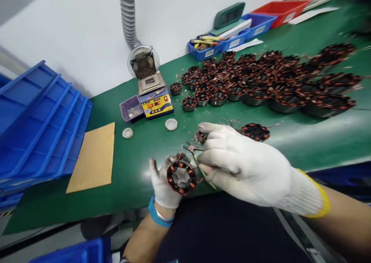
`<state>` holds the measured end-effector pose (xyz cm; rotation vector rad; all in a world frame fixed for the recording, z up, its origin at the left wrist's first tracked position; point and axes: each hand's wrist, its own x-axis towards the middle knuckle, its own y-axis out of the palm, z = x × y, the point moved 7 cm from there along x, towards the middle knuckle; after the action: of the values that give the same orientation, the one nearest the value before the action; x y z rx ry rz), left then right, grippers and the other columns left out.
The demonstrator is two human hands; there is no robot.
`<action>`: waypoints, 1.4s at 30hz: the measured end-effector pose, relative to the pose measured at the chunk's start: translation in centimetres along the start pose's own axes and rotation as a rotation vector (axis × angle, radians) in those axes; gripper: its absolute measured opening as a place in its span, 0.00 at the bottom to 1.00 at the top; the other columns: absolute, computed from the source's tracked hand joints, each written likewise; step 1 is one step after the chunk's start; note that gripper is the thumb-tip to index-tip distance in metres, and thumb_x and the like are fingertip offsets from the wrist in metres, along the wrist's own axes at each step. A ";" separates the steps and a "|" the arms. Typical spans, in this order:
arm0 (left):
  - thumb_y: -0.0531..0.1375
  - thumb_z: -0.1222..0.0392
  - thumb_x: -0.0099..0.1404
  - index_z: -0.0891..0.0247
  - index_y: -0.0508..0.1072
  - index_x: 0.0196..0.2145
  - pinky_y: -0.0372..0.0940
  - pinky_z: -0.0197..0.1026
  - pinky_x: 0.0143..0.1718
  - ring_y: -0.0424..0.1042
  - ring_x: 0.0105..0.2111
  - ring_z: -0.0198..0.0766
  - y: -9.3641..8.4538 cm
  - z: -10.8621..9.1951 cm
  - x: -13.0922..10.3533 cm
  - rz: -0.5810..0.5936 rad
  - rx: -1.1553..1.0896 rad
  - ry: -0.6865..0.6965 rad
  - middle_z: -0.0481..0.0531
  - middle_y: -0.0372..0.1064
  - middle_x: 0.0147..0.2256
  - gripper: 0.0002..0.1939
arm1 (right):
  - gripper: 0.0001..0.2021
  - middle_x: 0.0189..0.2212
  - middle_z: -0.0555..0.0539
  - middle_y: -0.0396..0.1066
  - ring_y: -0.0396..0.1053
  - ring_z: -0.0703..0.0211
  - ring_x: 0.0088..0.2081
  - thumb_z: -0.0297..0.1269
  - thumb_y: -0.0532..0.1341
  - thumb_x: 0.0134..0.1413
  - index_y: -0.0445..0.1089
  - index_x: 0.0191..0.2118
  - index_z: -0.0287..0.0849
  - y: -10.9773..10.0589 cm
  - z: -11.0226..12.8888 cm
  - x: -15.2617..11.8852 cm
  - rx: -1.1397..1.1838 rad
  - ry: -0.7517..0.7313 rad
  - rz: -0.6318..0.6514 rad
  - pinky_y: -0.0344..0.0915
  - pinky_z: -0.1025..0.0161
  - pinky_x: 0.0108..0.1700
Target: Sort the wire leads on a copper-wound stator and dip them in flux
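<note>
gripping pliers, right hand angled inward, left hand cupping stator

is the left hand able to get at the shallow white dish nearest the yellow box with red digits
Probably not while the white-gloved left hand holds the copper-wound dark ring, though the way to the shallow white dish over green tabletop looks free.

A white-gloved left hand holds a dark copper-wound ring as the white-gloved right hand grips green-handled metal pliers near a smooth green workbench crowded with similar rings.
</note>
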<state>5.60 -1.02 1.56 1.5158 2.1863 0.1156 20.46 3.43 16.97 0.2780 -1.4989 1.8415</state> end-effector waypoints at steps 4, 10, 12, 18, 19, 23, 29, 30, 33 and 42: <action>0.69 0.20 0.51 0.60 0.82 0.31 0.73 0.63 0.59 0.78 0.54 0.66 2.8 2.7 -0.4 0.252 -0.145 -0.350 0.62 0.82 0.36 0.36 | 0.09 0.28 0.47 0.76 0.76 0.51 0.35 0.32 0.61 0.64 0.78 0.33 0.49 1.2 -0.3 0.0 0.141 0.010 0.037 0.70 0.43 0.66; 0.77 0.35 0.53 0.61 0.81 0.36 0.72 0.45 0.46 0.78 0.37 0.45 2.4 0.0 -0.1 0.095 -0.099 -0.007 0.53 0.79 0.34 0.27 | 0.17 0.25 0.47 0.73 0.76 0.50 0.32 0.52 0.66 0.65 0.71 0.28 0.49 0.5 -4.9 -2.1 0.516 0.510 -0.201 0.78 0.43 0.53; 0.75 0.38 0.57 0.61 0.80 0.35 0.71 0.42 0.42 0.75 0.34 0.41 1.1 -0.6 0.2 -0.046 -0.091 0.031 0.51 0.78 0.33 0.23 | 0.22 0.22 0.49 0.67 0.70 0.57 0.26 0.58 0.67 0.64 0.68 0.27 0.48 -0.4 -7.3 -4.0 0.728 0.706 -0.434 0.78 0.49 0.44; 0.65 0.34 0.67 0.62 0.75 0.36 0.62 0.38 0.22 0.73 0.24 0.39 0.3 2.0 0.7 -0.062 -0.293 -0.400 0.51 0.75 0.29 0.25 | 0.20 0.35 0.42 0.81 0.76 0.54 0.30 0.52 0.75 0.47 0.80 0.41 0.43 6.0 -8.7 -6.6 0.814 0.967 -0.028 0.74 0.58 0.30; 0.64 0.35 0.68 0.62 0.75 0.36 0.61 0.37 0.21 0.73 0.24 0.39 0.4 2.1 0.6 -0.042 -0.309 -0.426 0.51 0.75 0.28 0.25 | 0.22 0.39 0.41 0.83 0.78 0.51 0.33 0.51 0.75 0.46 0.81 0.44 0.43 7.3 -8.1 -6.4 0.831 0.938 0.041 0.76 0.57 0.32; 0.62 0.38 0.71 0.64 0.77 0.36 0.58 0.36 0.17 0.72 0.21 0.38 0.8 2.1 0.3 0.013 -0.293 -0.451 0.51 0.75 0.27 0.24 | 0.17 0.37 0.43 0.84 0.81 0.50 0.36 0.50 0.72 0.51 0.81 0.41 0.43 9.8 -6.0 -4.9 0.920 0.859 0.078 0.79 0.57 0.37; 0.62 0.37 0.71 0.65 0.78 0.37 0.61 0.36 0.16 0.76 0.20 0.41 1.1 2.2 -0.7 0.179 -0.383 -0.538 0.54 0.78 0.27 0.25 | 0.23 0.24 0.47 0.74 0.73 0.55 0.26 0.60 0.70 0.58 0.73 0.28 0.44 7.3 -6.1 -5.2 0.950 0.819 -0.171 0.77 0.56 0.33; 0.63 0.38 0.71 0.65 0.78 0.37 0.62 0.36 0.16 0.76 0.20 0.41 0.9 2.0 -0.8 0.184 -0.399 -0.535 0.54 0.78 0.28 0.25 | 0.24 0.23 0.48 0.72 0.72 0.56 0.26 0.62 0.70 0.57 0.72 0.28 0.45 6.6 -6.6 -5.8 0.986 0.824 -0.278 0.79 0.54 0.36; 0.64 0.37 0.69 0.67 0.79 0.35 0.64 0.36 0.16 0.78 0.22 0.44 0.2 1.9 -0.7 0.181 -0.414 -0.540 0.57 0.79 0.28 0.26 | 0.23 0.25 0.49 0.74 0.74 0.56 0.28 0.63 0.74 0.52 0.74 0.31 0.46 6.2 -7.9 -7.1 1.000 0.890 -0.331 0.81 0.51 0.41; 0.70 0.32 0.59 0.66 0.80 0.33 0.63 0.35 0.12 0.76 0.18 0.41 1.3 2.8 -1.1 0.305 -0.356 -0.592 0.57 0.79 0.27 0.29 | 0.11 0.30 0.47 0.80 0.78 0.58 0.33 0.40 0.64 0.64 0.78 0.31 0.43 7.0 -5.3 -1.9 0.806 0.456 0.225 0.75 0.62 0.39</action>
<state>8.20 -2.08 -0.12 1.4345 1.3861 0.1268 18.69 7.15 8.94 0.0469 -0.4479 2.4185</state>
